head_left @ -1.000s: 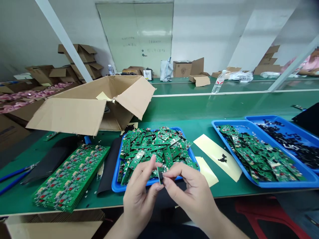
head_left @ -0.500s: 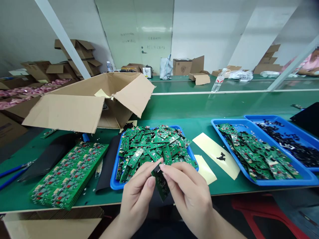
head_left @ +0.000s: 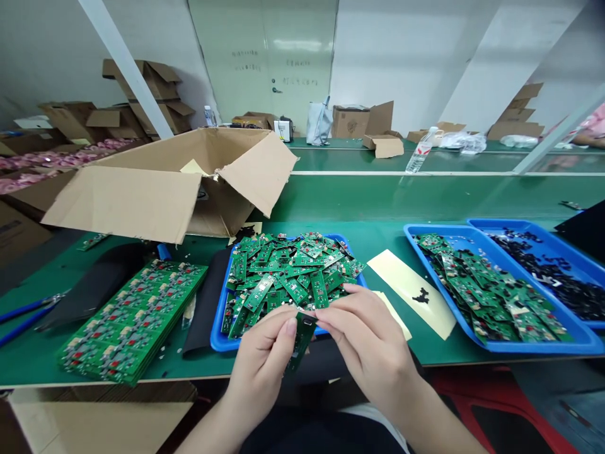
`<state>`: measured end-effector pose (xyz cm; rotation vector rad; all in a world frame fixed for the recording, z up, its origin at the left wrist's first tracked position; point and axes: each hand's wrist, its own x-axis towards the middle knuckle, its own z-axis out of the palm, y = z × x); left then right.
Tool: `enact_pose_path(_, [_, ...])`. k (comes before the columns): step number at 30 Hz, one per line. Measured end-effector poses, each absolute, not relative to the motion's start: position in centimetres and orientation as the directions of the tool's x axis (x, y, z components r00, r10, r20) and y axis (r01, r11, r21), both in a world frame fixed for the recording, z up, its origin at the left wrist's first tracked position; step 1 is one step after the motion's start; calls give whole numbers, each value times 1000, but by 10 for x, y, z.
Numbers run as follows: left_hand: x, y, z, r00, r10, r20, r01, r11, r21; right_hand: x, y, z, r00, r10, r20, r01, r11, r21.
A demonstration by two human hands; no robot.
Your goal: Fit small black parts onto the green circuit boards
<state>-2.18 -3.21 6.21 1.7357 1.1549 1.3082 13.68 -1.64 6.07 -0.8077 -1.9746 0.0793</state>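
Note:
My left hand (head_left: 265,362) and my right hand (head_left: 371,343) meet just in front of the table's edge, both pinched on one small green circuit board (head_left: 301,337) that hangs tilted between their fingertips. A small black part sits at the board's top end under my right fingertips. Right behind the hands is a blue tray (head_left: 218,328) heaped with several loose green circuit boards (head_left: 290,274).
A stack of green board panels (head_left: 132,318) lies at the left, with blue-handled pliers (head_left: 23,315) beyond it. An open cardboard box (head_left: 179,183) stands behind. Yellow backing sheets (head_left: 411,290) lie at mid-right. Two blue trays hold boards (head_left: 486,296) and black parts (head_left: 553,274).
The board was held up level at the fingertips. It has swung down and now hangs lower, while both hands have shifted slightly toward the tray.

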Motion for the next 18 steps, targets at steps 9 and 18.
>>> enact_pose_path(9, [-33,-28,76,457,883,107,253,-244,936,159,0,62,-553,504,663,378,861,-340])
enact_pose_path(18, [-35,-28,45,499,819,284,460,-528,714,166,-15,72,-329,659,676,320,752,-577])
